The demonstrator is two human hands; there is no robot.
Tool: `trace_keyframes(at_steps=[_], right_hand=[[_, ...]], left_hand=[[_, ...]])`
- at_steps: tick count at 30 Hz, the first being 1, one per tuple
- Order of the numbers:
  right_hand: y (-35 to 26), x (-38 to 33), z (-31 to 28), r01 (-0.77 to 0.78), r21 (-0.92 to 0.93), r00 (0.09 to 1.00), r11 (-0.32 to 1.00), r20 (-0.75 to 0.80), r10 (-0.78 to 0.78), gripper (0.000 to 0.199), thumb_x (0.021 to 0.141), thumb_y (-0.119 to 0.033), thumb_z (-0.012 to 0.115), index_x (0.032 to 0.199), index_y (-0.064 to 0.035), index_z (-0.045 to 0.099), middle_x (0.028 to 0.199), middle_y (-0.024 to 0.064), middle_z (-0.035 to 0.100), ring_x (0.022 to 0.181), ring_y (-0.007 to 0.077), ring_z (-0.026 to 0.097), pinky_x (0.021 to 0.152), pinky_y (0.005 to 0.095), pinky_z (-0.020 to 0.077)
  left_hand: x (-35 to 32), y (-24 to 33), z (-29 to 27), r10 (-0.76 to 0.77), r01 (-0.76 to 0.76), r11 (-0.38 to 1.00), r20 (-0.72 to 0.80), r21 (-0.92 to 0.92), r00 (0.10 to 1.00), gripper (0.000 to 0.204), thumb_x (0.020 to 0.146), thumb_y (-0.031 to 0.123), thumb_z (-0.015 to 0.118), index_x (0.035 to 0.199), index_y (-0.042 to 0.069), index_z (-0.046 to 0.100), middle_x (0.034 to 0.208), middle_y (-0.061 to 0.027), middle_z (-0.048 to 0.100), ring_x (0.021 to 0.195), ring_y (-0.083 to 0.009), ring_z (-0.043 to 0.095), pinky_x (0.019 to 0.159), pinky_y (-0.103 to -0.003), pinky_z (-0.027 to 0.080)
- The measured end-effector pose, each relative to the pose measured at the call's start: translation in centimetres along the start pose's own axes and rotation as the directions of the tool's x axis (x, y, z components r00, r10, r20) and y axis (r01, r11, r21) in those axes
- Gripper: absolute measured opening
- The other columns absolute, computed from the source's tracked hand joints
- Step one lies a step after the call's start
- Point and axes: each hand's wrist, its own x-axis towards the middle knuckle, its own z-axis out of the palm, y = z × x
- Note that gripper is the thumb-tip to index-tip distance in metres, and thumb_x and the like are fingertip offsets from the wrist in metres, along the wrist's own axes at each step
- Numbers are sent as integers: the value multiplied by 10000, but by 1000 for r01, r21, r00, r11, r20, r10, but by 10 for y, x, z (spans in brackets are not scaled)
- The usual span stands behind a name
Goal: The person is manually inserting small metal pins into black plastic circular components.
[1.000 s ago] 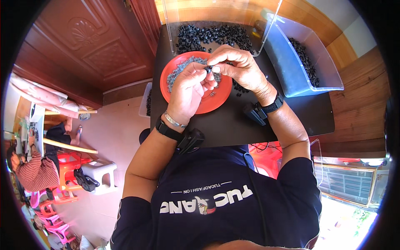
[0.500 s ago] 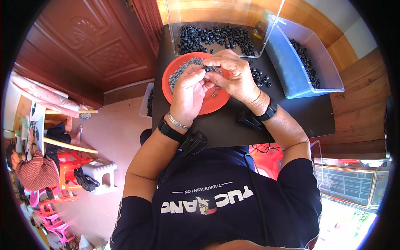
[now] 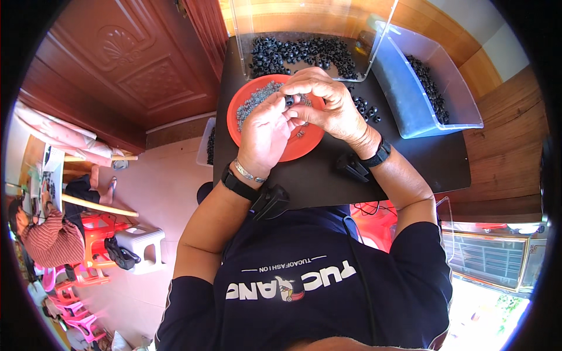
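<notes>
Above the orange-red plate (image 3: 241,137), my two hands meet at the fingertips. My left hand (image 3: 263,133), palm turned up, is closed with a small round black plastic piece (image 3: 289,101) at its fingertips. From the other side, the thumb and forefinger of my right hand (image 3: 333,106) bracket the same piece. Whether a second tiny part sits between the fingers cannot be made out. Many small grey pieces (image 3: 253,105) lie in the plate, partly hidden behind my hands.
A clear bin (image 3: 304,71) of black pieces stands at the back of the dark table (image 3: 404,167). Loose black pieces (image 3: 367,110) lie right of the plate, beside a bluish tub (image 3: 404,108). Black devices hang at both wrists. Another person (image 3: 55,240) sits far left.
My right forefinger has lifted slightly and shifted left, leaving more of the black piece showing. The left hand has barely moved.
</notes>
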Motion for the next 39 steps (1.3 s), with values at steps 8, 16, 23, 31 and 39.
trace_keyframes(at_steps=[8,16,23,31,39], right_hand=[[0,-6,13,2,-165,995,986,-98,-19,352,719,-22,740,1055,-84,654,996,64,651,993,251,592,844,355,490],[-2,-5,13,47,-257,995,965,-71,-68,323,746,-24,710,1054,-75,629,970,86,646,983,288,600,832,375,499],[-1,-6,14,66,-228,995,971,-53,-80,291,773,-6,682,1053,-56,623,988,92,641,965,281,607,831,371,498],[-2,-7,16,-182,128,976,975,-94,194,494,723,5,749,1188,-73,601,1082,68,636,900,152,616,790,292,517],[4,-3,8,118,-158,988,980,-85,-133,377,718,-14,748,1073,-73,637,1041,61,658,901,213,628,786,332,517]], left_hand=[[1,0,5,-32,35,999,-101,19,994,251,970,239,444,1112,76,573,1046,-24,575,956,-152,547,857,-346,444],[1,0,7,-15,21,998,-121,53,993,256,968,233,445,1106,60,574,1019,-32,578,944,-162,552,863,-346,447],[1,-1,5,-31,35,999,-125,28,992,255,968,229,445,1109,60,573,1001,-35,579,949,-161,553,870,-355,444],[1,0,4,76,-73,995,-50,60,996,234,968,207,461,1121,61,561,1046,-20,592,964,-137,558,867,-322,442],[-1,2,8,81,-72,987,-64,141,995,240,950,194,476,1135,59,548,1011,-10,587,923,-111,556,828,-294,435]])
